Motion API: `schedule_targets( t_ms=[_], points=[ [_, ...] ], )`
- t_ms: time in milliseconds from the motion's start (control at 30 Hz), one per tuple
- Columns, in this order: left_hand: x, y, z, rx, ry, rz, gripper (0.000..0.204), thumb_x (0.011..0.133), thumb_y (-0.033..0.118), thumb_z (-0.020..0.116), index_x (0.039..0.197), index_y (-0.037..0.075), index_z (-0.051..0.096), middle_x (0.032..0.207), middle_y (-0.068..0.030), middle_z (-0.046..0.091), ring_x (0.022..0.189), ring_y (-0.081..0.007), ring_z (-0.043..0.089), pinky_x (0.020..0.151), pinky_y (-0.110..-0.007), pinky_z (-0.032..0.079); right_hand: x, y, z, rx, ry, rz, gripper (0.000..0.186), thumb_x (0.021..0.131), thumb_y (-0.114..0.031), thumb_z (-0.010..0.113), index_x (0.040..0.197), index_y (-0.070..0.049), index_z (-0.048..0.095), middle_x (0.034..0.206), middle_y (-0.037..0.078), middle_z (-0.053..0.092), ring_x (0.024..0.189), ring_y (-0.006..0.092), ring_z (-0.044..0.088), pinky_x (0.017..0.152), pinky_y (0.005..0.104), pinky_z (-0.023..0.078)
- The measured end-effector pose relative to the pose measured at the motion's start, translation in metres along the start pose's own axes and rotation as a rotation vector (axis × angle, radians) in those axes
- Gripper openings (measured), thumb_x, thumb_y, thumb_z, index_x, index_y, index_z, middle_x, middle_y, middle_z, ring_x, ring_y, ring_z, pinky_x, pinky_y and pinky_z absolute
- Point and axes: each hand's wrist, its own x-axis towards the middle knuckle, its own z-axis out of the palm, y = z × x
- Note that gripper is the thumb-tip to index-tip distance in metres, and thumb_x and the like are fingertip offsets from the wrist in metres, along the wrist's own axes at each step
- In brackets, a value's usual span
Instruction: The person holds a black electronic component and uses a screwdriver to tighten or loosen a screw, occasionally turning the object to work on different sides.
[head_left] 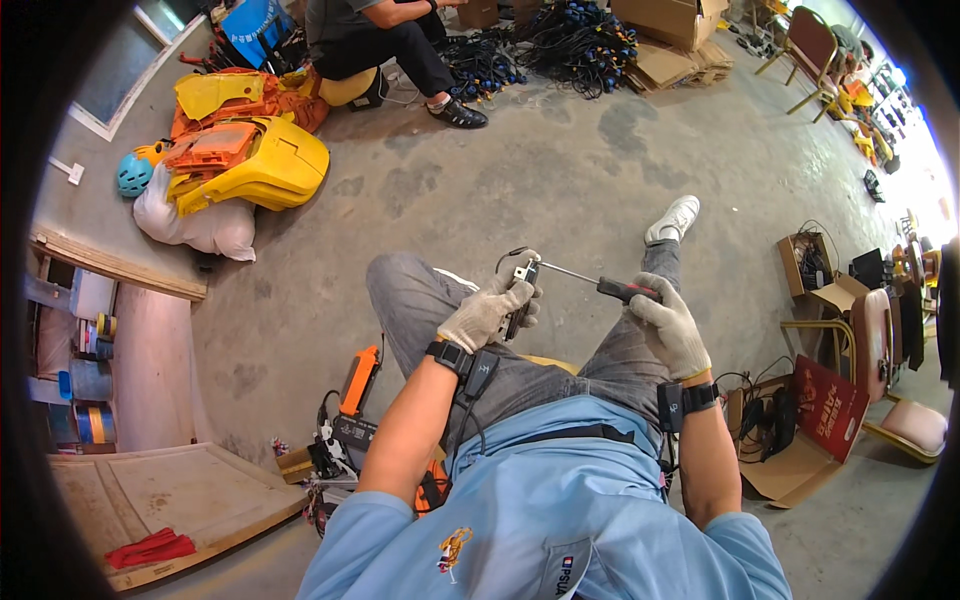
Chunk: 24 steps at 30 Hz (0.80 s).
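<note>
We are holding a small dark part [516,323] with a bright metal end over our lap, tilting it slightly, and our gloved left hand [487,312] is pinching it between thumb and curled fingers. A short black wire [503,258] is curving off near its upper end. To the right of the part, our gloved right hand [670,325] is pinching the black-and-red handle of a screwdriver [612,288] between thumb and bent fingers; the shaft is pointing leftward at the metal end, though we are not able to tell whether the tip is touching. Our grey trouser legs [410,300] are spreading to either side of the part. Nearer us and left of the part, a long orange object [360,380] is showing; nearer us and right, a carton with a red panel [828,405] is lying. Farther out, ahead and left of the part, yellow and orange shells [260,165] are resting above a white sack [190,222], while a seated co-worker [385,45] is bending a knee. Far ahead of the part, black cables [575,50] are lying heaped, and cardboard boxes [670,25] are standing to its right.
</note>
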Motion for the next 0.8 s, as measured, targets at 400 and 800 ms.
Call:
schedule_targets(
  t_ms=[400,800],
  points=[
    [0.001,-0.002,0.000,-0.017,0.023,-0.015,0.060,0.110,0.028,0.061,0.165,0.026,0.036,0.120,-0.0097,0.060,0.099,-0.0171,0.067,0.087,-0.036,0.062,0.002,0.001,-0.005,-0.173,-0.030,-0.006,0.038,0.101,-0.016,0.064,0.134,0.003,0.059,0.107,0.010,0.066,0.082,0.0161,0.066,0.066,0.0276,0.054],
    [0.001,-0.004,-0.001,-0.004,0.008,0.018,0.063,0.109,0.028,0.063,0.165,0.024,0.036,0.121,-0.0086,0.061,0.098,-0.0164,0.066,0.087,-0.035,0.062,0.007,-0.004,-0.009,-0.107,0.017,0.159,0.036,0.103,-0.018,0.064,0.133,0.002,0.063,0.115,0.009,0.066,0.085,0.0148,0.066,0.071,0.0283,0.055]
  ],
)
